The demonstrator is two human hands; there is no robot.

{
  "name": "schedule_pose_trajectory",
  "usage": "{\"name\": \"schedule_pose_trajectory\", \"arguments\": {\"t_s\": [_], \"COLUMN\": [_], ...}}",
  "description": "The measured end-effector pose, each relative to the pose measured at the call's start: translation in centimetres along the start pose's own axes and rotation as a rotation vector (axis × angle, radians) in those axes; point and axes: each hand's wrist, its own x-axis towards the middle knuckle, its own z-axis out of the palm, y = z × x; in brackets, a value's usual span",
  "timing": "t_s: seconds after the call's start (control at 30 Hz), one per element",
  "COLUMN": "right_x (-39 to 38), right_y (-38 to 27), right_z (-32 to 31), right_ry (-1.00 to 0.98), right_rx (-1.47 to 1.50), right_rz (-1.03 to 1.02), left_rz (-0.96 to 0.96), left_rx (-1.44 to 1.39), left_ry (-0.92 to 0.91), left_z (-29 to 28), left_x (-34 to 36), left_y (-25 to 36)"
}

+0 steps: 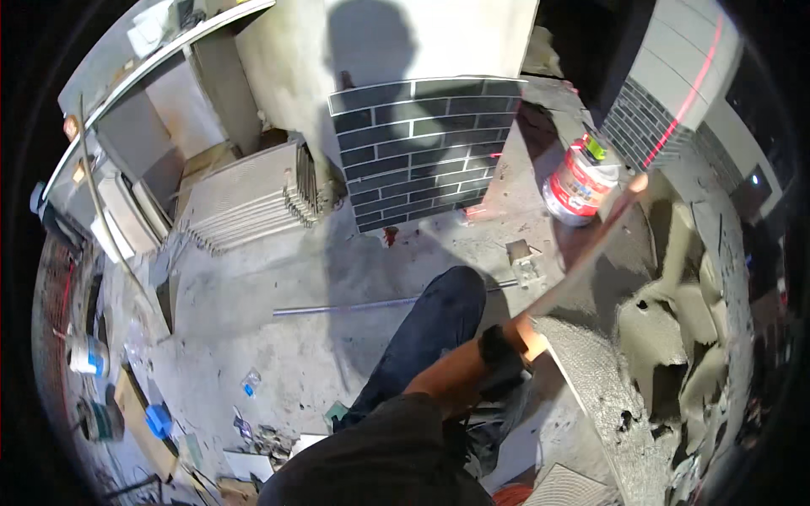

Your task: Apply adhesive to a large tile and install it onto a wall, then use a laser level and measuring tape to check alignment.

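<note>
My left arm, with a dark sleeve and a dark watch, reaches across to the right. My left hand (531, 339) grips the near-left corner of a large tile (582, 371), and most of its fingers are hidden behind it. Thick grey mortar (671, 316) covers the tile's upper face, rough and combed in places, heaped and torn at the right. At the tile's far corner a small rounded tip (639, 182) shows, perhaps a fingertip of my right hand; the rest of that hand is hidden. My bent knee (456, 295) in dark trousers lies left of the tile.
Dark brick-pattern tiling (422, 148) covers the low wall ahead. A red-and-white bucket (580, 187) stands beyond the tile. Stacked ridged tiles (245, 198) lean at the left. A metal rod (346, 309) lies on the floor; a blue object (158, 420) and scraps are at the lower left.
</note>
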Motion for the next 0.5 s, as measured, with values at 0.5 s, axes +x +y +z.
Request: {"name": "schedule_pose_trajectory", "arguments": {"t_s": [0.5], "right_x": [17.5], "right_y": [-8.9], "right_z": [33.0], "right_ry": [-0.318], "right_rx": [0.345], "right_rz": [-0.353], "left_rz": [0.861], "left_rx": [0.566], "left_ry": [0.278], "left_z": [-7.2], "left_x": [13.7], "left_y": [25.9]}}
